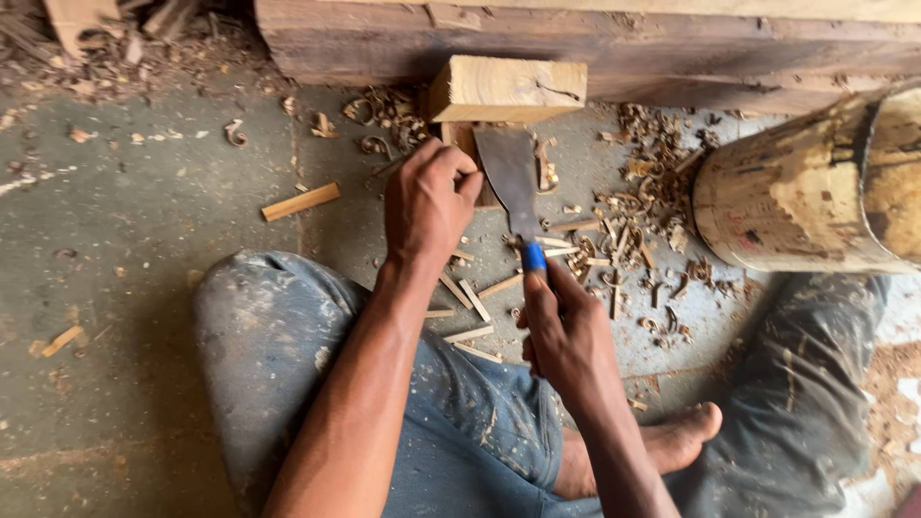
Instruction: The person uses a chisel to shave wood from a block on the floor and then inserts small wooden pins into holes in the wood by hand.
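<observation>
My right hand (568, 338) grips the blue handle of a broad metal blade (508, 177), which points away from me toward a pale wooden block (507, 88). My left hand (430, 201) is closed around a small piece of wood just left of the blade, in front of the block; the piece is mostly hidden by my fingers. Thin split wood strips (472, 299) lie on the floor between my hands. I sit on the floor in dusty jeans (288, 336), one bare foot (686, 432) showing.
A dark timber beam (614, 48) runs along the top behind the block. A round paint-stained drum (806, 192) lies at right. Curled shavings (652, 192) are scattered right of the blade, and a loose stick (300, 201) rests on the concrete floor at left.
</observation>
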